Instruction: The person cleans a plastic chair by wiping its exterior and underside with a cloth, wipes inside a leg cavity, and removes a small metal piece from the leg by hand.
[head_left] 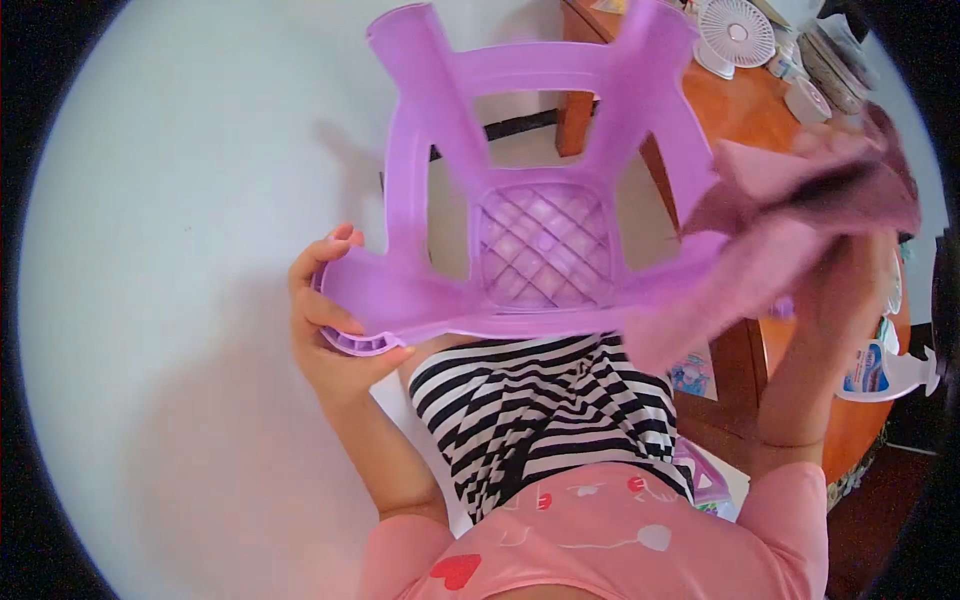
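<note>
head view: blurred pink cloth (772, 240) hides most of the right hand (828, 138).

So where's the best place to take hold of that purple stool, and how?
Probably the foot of its lower-left leg, coming from the left. The purple stool has its underside facing the viewer, so that leg juts outward, with a rim that fingers can curl around. The left grip holds it there, while the pink cloth partly covers the right side.

close head view, facing forward-down
</note>
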